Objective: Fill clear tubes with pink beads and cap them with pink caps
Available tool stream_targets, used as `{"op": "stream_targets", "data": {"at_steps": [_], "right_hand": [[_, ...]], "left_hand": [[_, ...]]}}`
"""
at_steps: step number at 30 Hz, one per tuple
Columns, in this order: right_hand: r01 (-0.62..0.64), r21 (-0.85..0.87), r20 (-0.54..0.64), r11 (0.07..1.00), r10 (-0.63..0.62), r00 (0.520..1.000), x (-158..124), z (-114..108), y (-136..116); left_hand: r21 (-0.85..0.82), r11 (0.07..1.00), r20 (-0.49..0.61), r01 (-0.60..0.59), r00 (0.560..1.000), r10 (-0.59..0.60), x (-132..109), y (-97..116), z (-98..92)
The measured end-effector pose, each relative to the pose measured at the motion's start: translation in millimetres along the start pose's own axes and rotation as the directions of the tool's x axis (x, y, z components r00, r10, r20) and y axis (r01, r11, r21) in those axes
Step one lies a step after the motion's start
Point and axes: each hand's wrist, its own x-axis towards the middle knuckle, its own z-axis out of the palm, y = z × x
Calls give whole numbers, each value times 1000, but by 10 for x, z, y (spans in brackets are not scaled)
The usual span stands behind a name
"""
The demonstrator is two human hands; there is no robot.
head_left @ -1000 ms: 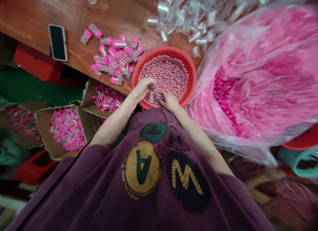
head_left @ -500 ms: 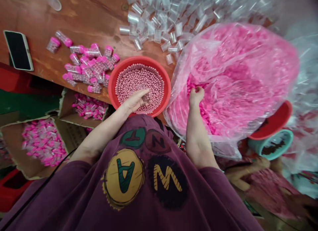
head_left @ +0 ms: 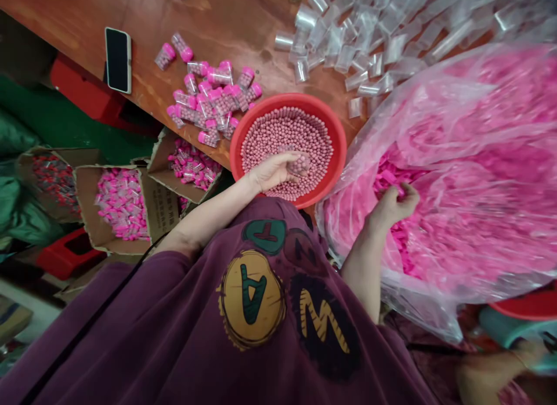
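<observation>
My left hand (head_left: 273, 172) is over the red bowl (head_left: 340, 155) of small pink beads (head_left: 278, 129), its fingers closed around a clear plastic vial (head_left: 300, 163) that appears to hold beads. Inside the large clear bag (head_left: 470, 74) of pink plastic caps (head_left: 389, 176), my right hand (head_left: 394, 203) has its fingers curled in at the caps. What its fingertips hold, if anything, is hidden. Several filled vials with pink caps (head_left: 220, 100) lie on the table left of the bowl.
Many clear tubes (head_left: 343, 45) are heaped at the back of the wooden table (head_left: 243, 22). A phone (head_left: 118, 60) lies near its left edge. Cardboard boxes (head_left: 148, 202) with capped vials stand below on the left. Another person's arm (head_left: 491, 370) shows at the lower right.
My view has turned, so the table things sit farther right in the picture. The left hand keeps the vial over the beads. My right hand stays among the caps, its wrist turned.
</observation>
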Motion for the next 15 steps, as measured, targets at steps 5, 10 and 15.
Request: {"op": "stream_targets", "data": {"at_steps": [5,10,15], "right_hand": [[-4,367,483,930,-187,856,-914,61,-422],[142,336,695,931,-347,630,-1405,175,-676],[371,345,702,862,-500,508,-1505,176,-799]], "left_hand": [[48,999,12,-24,1000,24,-21,-46,10],[79,992,36,-95,995,92,-85,-62,-46],[141,975,94,-171,983,159,-139,-52,-122]]}}
